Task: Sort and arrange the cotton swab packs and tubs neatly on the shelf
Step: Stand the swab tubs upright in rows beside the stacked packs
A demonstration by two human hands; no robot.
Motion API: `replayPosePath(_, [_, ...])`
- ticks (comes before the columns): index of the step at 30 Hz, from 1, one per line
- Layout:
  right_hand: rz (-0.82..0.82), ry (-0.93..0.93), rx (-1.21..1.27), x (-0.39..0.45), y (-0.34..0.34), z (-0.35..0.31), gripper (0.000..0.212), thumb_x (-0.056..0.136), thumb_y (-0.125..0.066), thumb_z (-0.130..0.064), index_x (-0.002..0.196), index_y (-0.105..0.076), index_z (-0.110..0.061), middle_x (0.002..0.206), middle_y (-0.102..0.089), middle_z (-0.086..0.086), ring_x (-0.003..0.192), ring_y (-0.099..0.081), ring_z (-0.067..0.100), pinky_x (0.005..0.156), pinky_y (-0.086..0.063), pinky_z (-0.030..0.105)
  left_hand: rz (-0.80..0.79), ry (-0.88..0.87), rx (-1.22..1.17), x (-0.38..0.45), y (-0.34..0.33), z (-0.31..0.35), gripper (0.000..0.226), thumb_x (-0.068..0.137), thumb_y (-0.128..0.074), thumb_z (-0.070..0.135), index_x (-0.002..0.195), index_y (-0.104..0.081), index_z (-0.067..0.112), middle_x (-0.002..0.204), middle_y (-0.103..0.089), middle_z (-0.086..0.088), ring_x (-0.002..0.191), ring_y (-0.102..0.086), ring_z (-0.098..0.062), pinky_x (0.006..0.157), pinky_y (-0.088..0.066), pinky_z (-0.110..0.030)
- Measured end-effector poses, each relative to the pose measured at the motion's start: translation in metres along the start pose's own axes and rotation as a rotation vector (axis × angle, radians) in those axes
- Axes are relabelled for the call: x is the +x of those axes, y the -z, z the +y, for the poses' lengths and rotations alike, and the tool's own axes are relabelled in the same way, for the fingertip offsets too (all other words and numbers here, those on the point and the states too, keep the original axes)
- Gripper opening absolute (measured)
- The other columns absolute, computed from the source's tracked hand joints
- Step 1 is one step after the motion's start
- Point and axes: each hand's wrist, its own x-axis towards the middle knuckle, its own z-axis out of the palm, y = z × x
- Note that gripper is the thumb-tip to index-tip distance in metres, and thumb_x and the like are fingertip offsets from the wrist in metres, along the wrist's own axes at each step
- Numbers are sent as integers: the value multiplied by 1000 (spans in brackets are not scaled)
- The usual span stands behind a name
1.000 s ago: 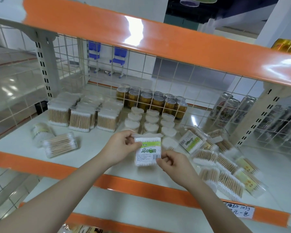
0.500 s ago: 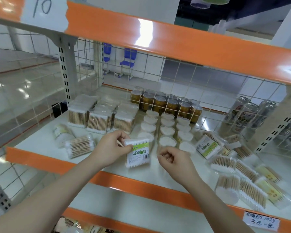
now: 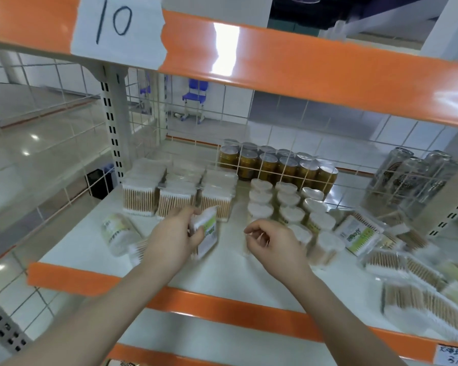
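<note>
My left hand (image 3: 173,239) grips a flat cotton swab pack (image 3: 206,235) with a green label, tilted just above the white shelf (image 3: 222,273). It is just in front of three rows of upright swab packs (image 3: 176,192). My right hand (image 3: 271,243) hovers to the right with loosely curled fingers, holding nothing. Behind it stand rows of round swab tubs (image 3: 287,207) with white lids. Loose swab packs (image 3: 397,262) lie scattered at the right. Two round tubs (image 3: 119,233) lie on their sides at the left, partly hidden by my left forearm.
Gold cans (image 3: 275,162) stand behind the wire grid at the back. Silver cans (image 3: 413,178) stand at the back right. An orange beam (image 3: 275,64) with a paper label "10" (image 3: 117,25) runs overhead. An upright post (image 3: 114,133) stands at the back left.
My right hand has let go of the pack and drawn off to the right. My left hand has carried the pack back and left toward the upright rows. The camera moved closer.
</note>
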Motion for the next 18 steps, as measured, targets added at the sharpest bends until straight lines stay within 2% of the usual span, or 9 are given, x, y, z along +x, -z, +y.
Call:
replayPosePath(3, [39, 1, -40, 6, -5, 3, 14, 85, -58, -11, 95, -67, -14, 81, -57, -9, 68, -49, 4, 62, -38, 13, -47, -34, 113, 5, -7, 0, 35, 86, -58, 20, 121, -57, 17, 102, -55, -8, 76, -61, -29, 60, -40, -29])
replayPosePath(6, [86, -9, -66, 14, -4, 8, 15, 84, -59, -8, 95, -67, -13, 86, -60, -5, 71, -48, 2, 62, -36, 10, -106, -63, 178, 10, -15, 3, 40, 89, -53, 21, 129, -53, 18, 111, -52, -12, 81, -61, -34, 63, -43, -32])
replayPosePath(13, [77, -41, -156, 39, 3, 14, 14, 87, -56, -14, 97, -65, -16, 87, -53, -10, 80, -48, 5, 67, -37, 9, -281, -122, 177, 21, -29, -3, 43, 91, -53, 27, 133, -47, 29, 110, -39, -3, 88, -58, -23, 70, -45, -28])
replayPosePath(16, [54, -71, -174, 48, 3, 15, 15, 89, -54, -16, 100, -64, -18, 94, -55, -9, 83, -50, 5, 74, -42, 18, -389, -172, 144, 24, -29, -4, 49, 91, -53, 24, 138, -41, 28, 138, -30, -4, 98, -58, -21, 81, -47, -28])
replayPosePath(18, [28, -91, -193, 54, 3, 16, 16, 90, -53, -18, 103, -62, -20, 99, -55, -8, 86, -49, 6, 77, -43, 20, -437, -236, 167, 27, -27, -4, 51, 91, -50, 20, 140, -36, 25, 147, -20, -3, 107, -56, -22, 84, -44, -26])
